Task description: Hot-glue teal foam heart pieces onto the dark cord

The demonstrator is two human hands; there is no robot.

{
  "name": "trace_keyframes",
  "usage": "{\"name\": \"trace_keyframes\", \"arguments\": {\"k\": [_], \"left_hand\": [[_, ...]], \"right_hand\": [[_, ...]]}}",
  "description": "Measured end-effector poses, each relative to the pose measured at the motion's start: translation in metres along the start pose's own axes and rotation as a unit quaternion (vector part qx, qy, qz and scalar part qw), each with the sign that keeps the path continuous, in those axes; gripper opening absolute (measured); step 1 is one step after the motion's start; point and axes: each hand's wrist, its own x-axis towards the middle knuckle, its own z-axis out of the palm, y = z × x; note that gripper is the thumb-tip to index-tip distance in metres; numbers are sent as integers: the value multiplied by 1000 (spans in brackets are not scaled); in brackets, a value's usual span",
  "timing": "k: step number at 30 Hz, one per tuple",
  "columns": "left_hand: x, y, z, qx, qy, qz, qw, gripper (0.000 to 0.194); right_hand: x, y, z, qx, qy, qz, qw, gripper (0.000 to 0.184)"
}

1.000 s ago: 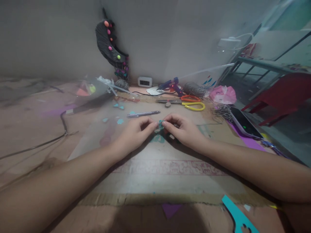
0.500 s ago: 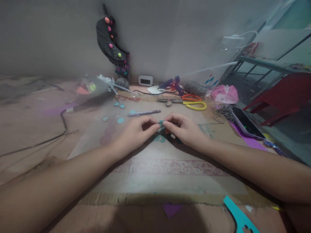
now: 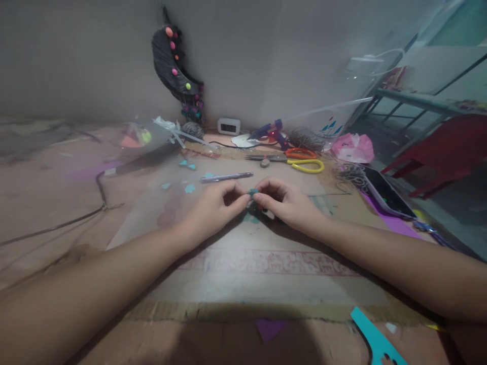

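Note:
Between the fingertips of both hands sits a small teal cut-out piece (image 3: 252, 192), perhaps flower-shaped; the fingers cover much of it. My left hand (image 3: 224, 200) pinches it from the left, thumb against forefinger. From the right, my right hand (image 3: 281, 200) pinches it the same way. Below the fingertips, more teal bits (image 3: 251, 219) show on the sheet, partly hidden. A pen (image 3: 227, 177) lies just beyond my left hand. Teal flower cut-outs (image 3: 189, 188) lie to its left.
Scissors with a yellow and an orange handle (image 3: 308, 165) lie behind the hands, near a glue gun (image 3: 271, 131). A phone (image 3: 388, 192) and grey yarn (image 3: 350, 175) are at right. A teal strip (image 3: 375, 337) lies at the front edge, a cable (image 3: 99, 187) at left.
The teal piece has turned slightly between the fingertips and shows a bit more of its shape. Both hands stay in nearly the same place.

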Motion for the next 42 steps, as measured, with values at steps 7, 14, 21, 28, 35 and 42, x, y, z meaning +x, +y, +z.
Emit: {"name": "trace_keyframes", "arguments": {"k": [7,14,21,28,35,42], "left_hand": [[0,2,0,16,-6,5,1000,15],[1,2,-1,-23,-3,-17,1000,18],[2,2,-2,-46,-6,-30,998,21],[3,-7,0,-68,-13,-21,997,27],[5,-9,1,-83,-19,-22,996,31],[5,-11,1,-76,-23,-14,997,31]], "right_hand": [[-2,-1,-1,-24,-13,-2,1000,16],[-1,1,-2,16,-14,0,1000,24],[1,1,-2,25,-11,9,1000,22],[1,2,-1,24,0,3,1000,18],[1,5,-2,19,14,-6,1000,20],[0,3,-1,15,19,-5,1000,19]]}}
